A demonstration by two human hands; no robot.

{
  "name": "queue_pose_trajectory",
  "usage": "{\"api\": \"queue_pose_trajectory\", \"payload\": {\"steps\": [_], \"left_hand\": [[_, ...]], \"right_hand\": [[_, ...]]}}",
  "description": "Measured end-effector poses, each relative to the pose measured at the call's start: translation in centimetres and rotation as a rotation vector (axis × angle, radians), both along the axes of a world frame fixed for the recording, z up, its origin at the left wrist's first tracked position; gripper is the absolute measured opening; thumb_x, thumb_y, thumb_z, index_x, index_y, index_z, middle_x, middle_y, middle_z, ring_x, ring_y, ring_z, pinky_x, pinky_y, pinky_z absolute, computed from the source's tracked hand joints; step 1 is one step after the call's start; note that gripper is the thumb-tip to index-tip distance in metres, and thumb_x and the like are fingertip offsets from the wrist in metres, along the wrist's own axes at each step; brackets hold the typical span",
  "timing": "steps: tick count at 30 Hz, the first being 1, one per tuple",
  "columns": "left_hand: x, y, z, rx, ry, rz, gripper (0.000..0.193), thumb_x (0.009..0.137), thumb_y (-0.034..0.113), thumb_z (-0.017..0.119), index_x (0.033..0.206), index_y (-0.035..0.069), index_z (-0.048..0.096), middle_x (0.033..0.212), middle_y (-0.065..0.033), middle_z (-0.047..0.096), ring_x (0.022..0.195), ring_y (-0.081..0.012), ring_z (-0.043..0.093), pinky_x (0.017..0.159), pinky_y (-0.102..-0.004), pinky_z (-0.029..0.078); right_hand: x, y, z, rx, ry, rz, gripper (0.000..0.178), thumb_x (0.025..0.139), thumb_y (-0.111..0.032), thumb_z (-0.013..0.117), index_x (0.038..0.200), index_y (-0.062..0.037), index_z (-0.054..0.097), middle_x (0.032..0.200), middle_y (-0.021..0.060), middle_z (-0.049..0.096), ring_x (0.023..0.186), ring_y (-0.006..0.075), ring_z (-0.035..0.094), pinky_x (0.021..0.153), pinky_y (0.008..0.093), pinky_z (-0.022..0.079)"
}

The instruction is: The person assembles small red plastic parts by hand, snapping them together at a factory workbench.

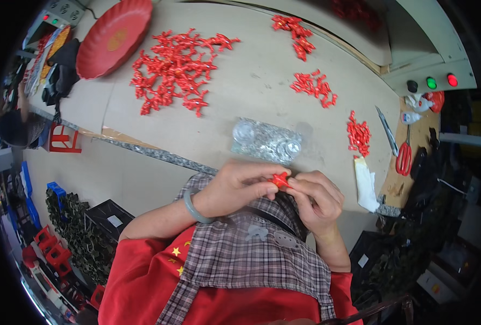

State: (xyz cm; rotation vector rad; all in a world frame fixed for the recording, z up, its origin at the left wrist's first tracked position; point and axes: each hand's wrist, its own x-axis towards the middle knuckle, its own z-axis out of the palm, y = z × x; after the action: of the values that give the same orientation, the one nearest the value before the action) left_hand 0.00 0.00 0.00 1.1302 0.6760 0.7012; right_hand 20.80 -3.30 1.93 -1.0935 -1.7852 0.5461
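the left hand [231, 187] and the right hand [319, 199] are both pinching a small red piece [280, 180]; it is sitting between them, at three o'clock from the left.

Two hands [232, 187] [317, 199], four red tabletop piles [170, 70] [303, 46] [316, 86] [359, 135]

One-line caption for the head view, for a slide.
Left hand and right hand pinch a small red piece by a worktable bearing piled red pieces and a red scalloped dish.

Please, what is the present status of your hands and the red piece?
Left hand, right hand: both pinching small red piece. Speckled slab lies just beyond. Nothing visibly blocking.
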Motion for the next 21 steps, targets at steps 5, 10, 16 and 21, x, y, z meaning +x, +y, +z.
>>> {"api": "queue_pose_trajectory", "payload": {"steps": [5, 10, 16, 21], "left_hand": [[0.1, 0.5, 2.3, 0.231, 0.131, 0.046, 0.037, 0.085, 0.001, 0.075, 0.121, -0.001, 0.065, 0.097, -0.0072, 0.072, 0.079, -0.0089, 0.067, 0.069, -0.0245, 0.055], [-0.8, 0.9, 3.0, 0.150, 0.057, 0.089, 0.038, 0.087, 0.001, 0.073, 0.123, -0.002, 0.062, 0.100, -0.0090, 0.071, 0.079, -0.0104, 0.065, 0.073, -0.0256, 0.054], [-3.3, 3.0, 3.7, -0.285, -0.274, 0.125, 0.042, 0.101, 0.020, 0.050, 0.136, -0.003, 0.051, 0.100, -0.0202, 0.068, 0.062, -0.0115, 0.053, 0.061, -0.0235, 0.045], [-5.1, 4.7, 3.8, -0.288, -0.332, 0.116, 0.040, 0.102, 0.021, 0.043, 0.134, -0.002, 0.052, 0.102, -0.0165, 0.069, 0.066, -0.0115, 0.054, 0.064, -0.0239, 0.044]], "right_hand": [[-0.5, 0.1, 1.8, -0.011, -0.067, -0.029, 0.024, 0.072, 0.002, 0.081, 0.093, -0.0002, 0.071, 0.081, 0.0116, 0.068, 0.067, 0.0229, 0.066, 0.056, 0.0309, 0.052], [-1.4, 1.1, 3.5, 0.104, -0.159, 0.010, 0.041, 0.072, -0.006, 0.083, 0.111, -0.0014, 0.068, 0.079, 0.0088, 0.065, 0.065, 0.0228, 0.064, 0.057, 0.0323, 0.051], [-0.1, 1.0, 3.4, 0.076, -0.154, -0.076, 0.045, 0.075, 0.000, 0.079, 0.117, -0.0005, 0.064, 0.078, 0.0095, 0.065, 0.064, 0.0207, 0.063, 0.055, 0.0301, 0.050], [1.0, 0.9, 3.0, 0.067, -0.166, -0.118, 0.040, 0.077, 0.005, 0.075, 0.115, 0.0003, 0.064, 0.077, 0.0105, 0.064, 0.063, 0.0201, 0.063, 0.055, 0.0290, 0.050]]}}
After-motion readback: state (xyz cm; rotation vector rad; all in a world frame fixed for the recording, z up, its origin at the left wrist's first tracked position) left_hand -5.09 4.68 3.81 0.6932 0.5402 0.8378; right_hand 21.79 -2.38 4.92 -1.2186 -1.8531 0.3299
